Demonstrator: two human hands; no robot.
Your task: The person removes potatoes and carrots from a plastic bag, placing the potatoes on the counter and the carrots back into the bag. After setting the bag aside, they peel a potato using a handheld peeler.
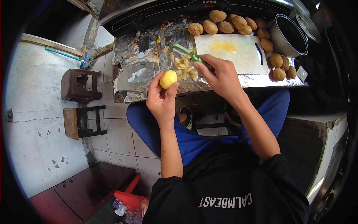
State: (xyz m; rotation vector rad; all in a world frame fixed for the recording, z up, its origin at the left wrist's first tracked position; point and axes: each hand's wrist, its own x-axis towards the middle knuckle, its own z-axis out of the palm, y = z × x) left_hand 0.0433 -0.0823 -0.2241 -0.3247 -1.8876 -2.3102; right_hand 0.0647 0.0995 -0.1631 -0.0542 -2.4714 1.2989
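Centrally, item one: the left hand [161, 99], closed about a peeled potato [168, 79]. The potato is gripped between thumb and fingertips at the top of the hand, its yellow flesh exposed, and is held in the air just at the near edge of the table [141, 78].

Item two: the right hand [220, 76], curled shut round the handle of a green peeler [189, 53]. The peeler's head is pointed away from the hand, up and to the left, over the table. The potato is found just left of the right hand and lower than the peeler, not touching it; a small gap is kept between the two hands.

Item three: a heap of peelings [184, 68], laid on the foil-covered table under the peeler and just beyond the potato.

Item four: a white cutting board [227, 50], stained yellow at its middle, placed beyond the right hand. A small blue object is seen near its right edge; what it is cannot be told.

Item five: unpeeled potatoes [223, 26], ranged along the far and right edges of the board.

Item six: a metal pot [289, 37], stood at the right end of the table, beside the unpeeled potatoes.

Item seven: a stove [167, 11], set behind the foil.

Item eight: two low stools [80, 86], seen on the tiled floor to the left, well apart from both hands.
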